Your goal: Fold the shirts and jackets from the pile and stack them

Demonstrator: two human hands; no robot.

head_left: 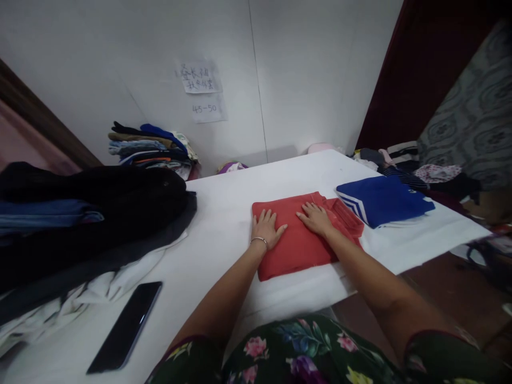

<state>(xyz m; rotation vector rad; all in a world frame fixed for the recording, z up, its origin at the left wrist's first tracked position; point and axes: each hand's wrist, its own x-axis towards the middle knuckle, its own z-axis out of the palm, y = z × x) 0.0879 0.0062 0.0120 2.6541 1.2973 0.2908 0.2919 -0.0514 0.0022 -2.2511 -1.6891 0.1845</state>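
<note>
A folded red shirt (298, 242) lies flat on the white table (224, 229), its collar end toward the right. My left hand (267, 228) rests flat on its left part, fingers spread, with a bracelet at the wrist. Farther right, my right hand (315, 217) lies on the shirt near the collar, fingers also apart. Both palms press on the cloth without grasping it. Just right of the red shirt is a folded blue garment (378, 200) with white stripes, on top of something white.
Dark clothes (132, 213) are heaped on the table's left, with folded jeans (44, 213) among them. A phone (126, 325) lies near the front left. Folded clothes (152, 149) are stacked by the wall, below paper notes (202, 80). More clothes (436, 176) lie beyond the right edge.
</note>
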